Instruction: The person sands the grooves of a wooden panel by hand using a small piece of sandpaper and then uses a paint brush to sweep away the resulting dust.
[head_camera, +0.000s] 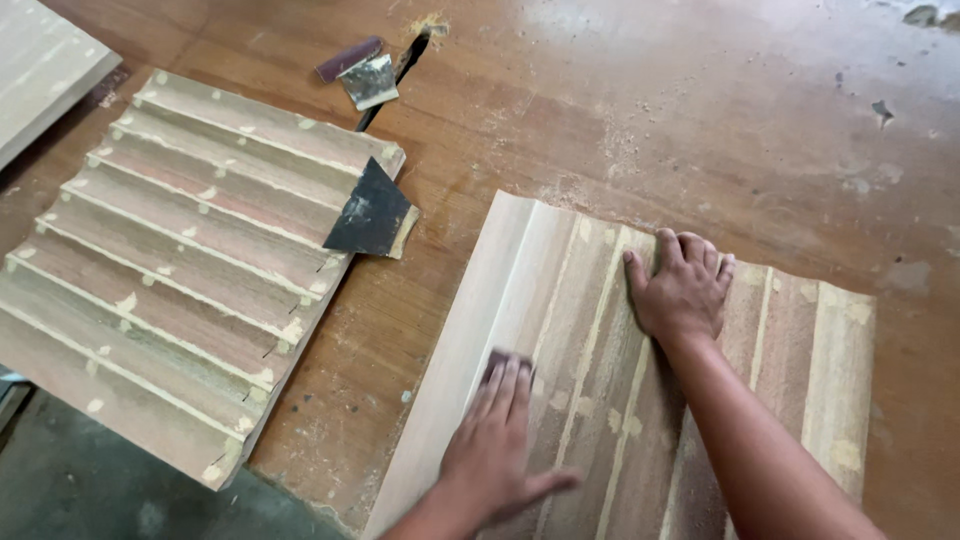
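I am rubbing sandpaper (497, 362) under my flat left hand (495, 440) along the wood panel (580, 330), right hand (683, 290) spread wide, pressing it steady

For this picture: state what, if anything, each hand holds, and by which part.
The left hand presses a small dark sanding piece under its fingertips onto the fluted wood panel. The right hand grips nothing, lying flat on the panel.

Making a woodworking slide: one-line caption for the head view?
Left hand presses sandpaper on a grooved wooden panel; right hand lies flat on it.
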